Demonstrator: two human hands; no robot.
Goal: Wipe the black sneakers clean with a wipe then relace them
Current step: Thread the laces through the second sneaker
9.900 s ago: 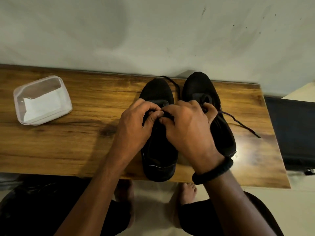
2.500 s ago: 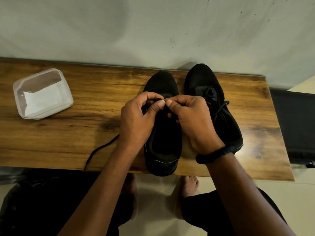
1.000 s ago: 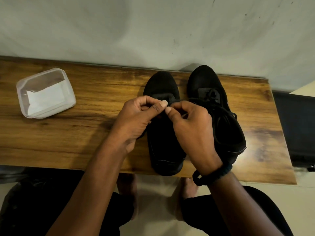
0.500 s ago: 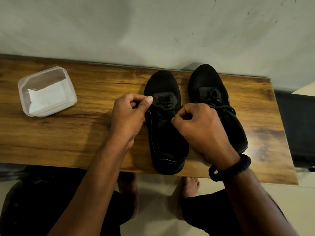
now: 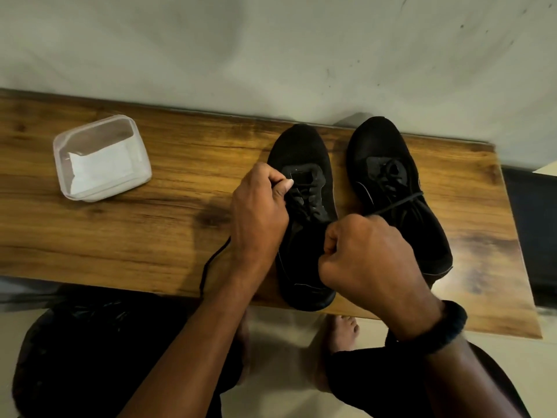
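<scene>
Two black sneakers stand side by side on the wooden bench [image 5: 150, 236], toes toward the wall. My left hand [image 5: 259, 212] pinches the lace at the left side of the left sneaker [image 5: 304, 164], thumb near the upper eyelets. That lace's left end [image 5: 211, 267] trails down across the bench and over its front edge. My right hand [image 5: 361, 254] is a closed fist over the gap between the shoes, gripping the other lace end [image 5: 398, 203], which runs taut across the right sneaker [image 5: 379, 146]. The right sneaker is laced.
A clear plastic tub [image 5: 101, 158] with white wipes sits at the bench's left. The grey wall runs close behind the shoes. A dark object [image 5: 533, 230] stands beyond the bench's right end. My knees and bare feet are below the front edge.
My hands have drawn apart: the right fist pulled back toward me and rightward with its lace end. The left lace end now trails over the bench's front edge.
</scene>
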